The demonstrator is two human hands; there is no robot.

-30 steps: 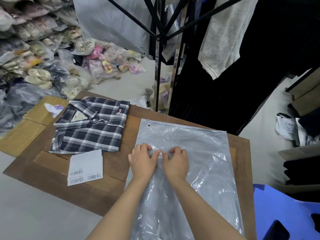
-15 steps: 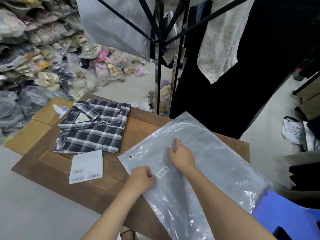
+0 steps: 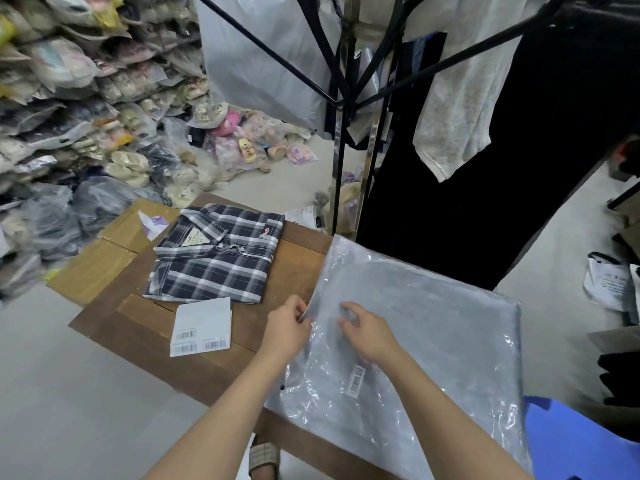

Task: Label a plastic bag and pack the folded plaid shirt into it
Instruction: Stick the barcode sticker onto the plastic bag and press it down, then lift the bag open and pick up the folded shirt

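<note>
We take the plaid shirt (image 3: 214, 256) as our landmark: it lies folded flat on the tabletop (image 3: 207, 362), collar toward the far-left corner and hem toward us, its long axis running from the far edge to the near edge with a slight tilt. The plastic bag (image 3: 433, 344) lies to the right of the shirt, apart from it, with a strip of bare wood between them; its right part hangs past the tabletop's edge. Our left hand (image 3: 289, 327) sits at the bag edge that faces the shirt, its fingers (image 3: 300, 310) pinching that edge and lifting it a little. Our right hand (image 3: 367, 332) rests on top of the bag just right of the left, fingers curled and pressing the film down; whether they pinch a layer we cannot tell. We judge this edge to be the mouth of the bag, so the shirt lies left of and beyond the fingers, and the left hand is the nearer one to it. The label (image 3: 356, 380) is already stuck on the bag, on the side nearer us than the right hand: a small white barcode sticker, its digits too small to read. Just on our side of the shirt's hem lies the sticker sheet (image 3: 202, 322) with three more barcodes, also unreadable. The shirt's collar carries a tag (image 3: 196, 238) with blurred print we cannot make out, and its chest pocket bears a small red embroidered logo (image 3: 266, 232).
</note>
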